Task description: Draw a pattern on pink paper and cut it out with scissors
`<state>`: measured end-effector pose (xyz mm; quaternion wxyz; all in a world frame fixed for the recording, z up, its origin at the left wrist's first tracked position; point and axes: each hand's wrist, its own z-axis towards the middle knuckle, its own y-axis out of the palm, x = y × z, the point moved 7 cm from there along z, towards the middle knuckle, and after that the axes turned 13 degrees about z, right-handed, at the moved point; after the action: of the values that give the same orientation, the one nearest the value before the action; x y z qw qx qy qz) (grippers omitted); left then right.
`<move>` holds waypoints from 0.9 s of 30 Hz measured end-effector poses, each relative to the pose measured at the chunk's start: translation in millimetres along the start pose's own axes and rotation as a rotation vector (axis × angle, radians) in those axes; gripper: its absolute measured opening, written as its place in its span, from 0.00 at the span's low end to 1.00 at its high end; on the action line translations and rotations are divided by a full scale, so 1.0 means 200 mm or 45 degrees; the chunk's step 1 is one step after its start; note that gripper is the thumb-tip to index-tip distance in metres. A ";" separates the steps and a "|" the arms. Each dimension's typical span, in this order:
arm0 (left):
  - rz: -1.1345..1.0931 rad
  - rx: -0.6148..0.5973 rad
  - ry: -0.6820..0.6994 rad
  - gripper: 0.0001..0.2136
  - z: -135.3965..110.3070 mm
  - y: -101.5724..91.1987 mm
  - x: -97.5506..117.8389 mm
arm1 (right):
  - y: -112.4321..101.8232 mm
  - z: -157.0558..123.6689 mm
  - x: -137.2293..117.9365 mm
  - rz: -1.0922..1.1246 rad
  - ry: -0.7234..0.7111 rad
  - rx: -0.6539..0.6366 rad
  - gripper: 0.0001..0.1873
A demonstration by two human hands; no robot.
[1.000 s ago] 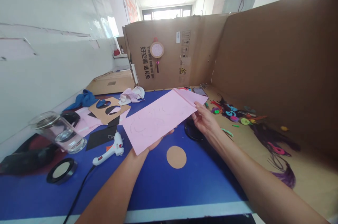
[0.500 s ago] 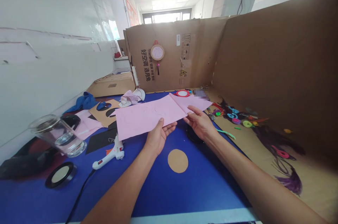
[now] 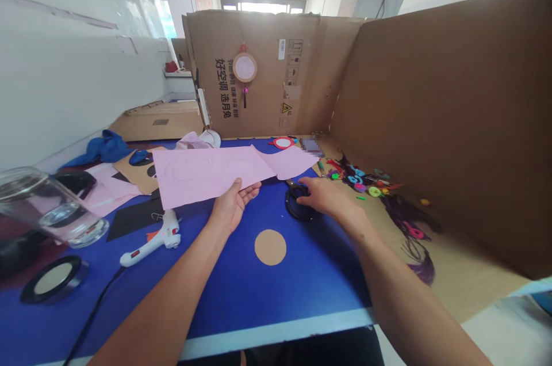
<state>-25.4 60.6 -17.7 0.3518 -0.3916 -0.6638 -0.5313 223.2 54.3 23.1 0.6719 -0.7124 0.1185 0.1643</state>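
My left hand (image 3: pixel 233 205) is closed on the near edge of a large pink sheet (image 3: pixel 202 173) with faint pencil curves, holding it just above the blue table (image 3: pixel 302 285). My right hand (image 3: pixel 328 196) lies palm down to the right of the sheet, its fingers stretched onto a black ring-shaped object (image 3: pixel 295 212) on the table. I cannot make out what that object is. A tan paper circle (image 3: pixel 270 247) lies flat between my forearms.
On the left are a white glue gun (image 3: pixel 150 239) with its cable, a glass jar (image 3: pixel 47 208), a black tape roll (image 3: pixel 52 279), black paper (image 3: pixel 133 216) and cut cardboard (image 3: pixel 133 167). Cardboard walls (image 3: pixel 431 113) close the back and right. Small coloured pieces (image 3: pixel 371 187) lie at right.
My right hand let go of the pink sheet and dropped onto the black ring-shaped object. My left hand now holds the sheet alone, shifted left and lower.
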 end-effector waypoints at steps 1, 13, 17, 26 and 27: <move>-0.003 0.000 0.002 0.07 0.00 0.00 0.00 | 0.02 0.00 -0.01 -0.025 0.006 -0.029 0.29; -0.027 0.025 0.046 0.07 0.02 -0.03 0.03 | 0.05 -0.03 -0.09 -0.097 0.098 0.037 0.32; -0.042 0.033 0.050 0.07 0.05 -0.05 0.04 | 0.05 -0.03 -0.08 -0.044 0.080 0.067 0.33; -0.071 0.033 0.062 0.10 0.06 -0.09 0.04 | 0.07 -0.06 -0.12 0.031 -0.018 -0.068 0.36; -0.082 0.038 0.069 0.10 0.06 -0.10 0.05 | 0.07 -0.06 -0.13 0.038 -0.019 -0.074 0.35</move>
<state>-47.4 71.7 -20.2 0.3581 -0.3502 -0.6742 -0.5427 195.3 40.1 19.9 0.6492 -0.7286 0.1192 0.1832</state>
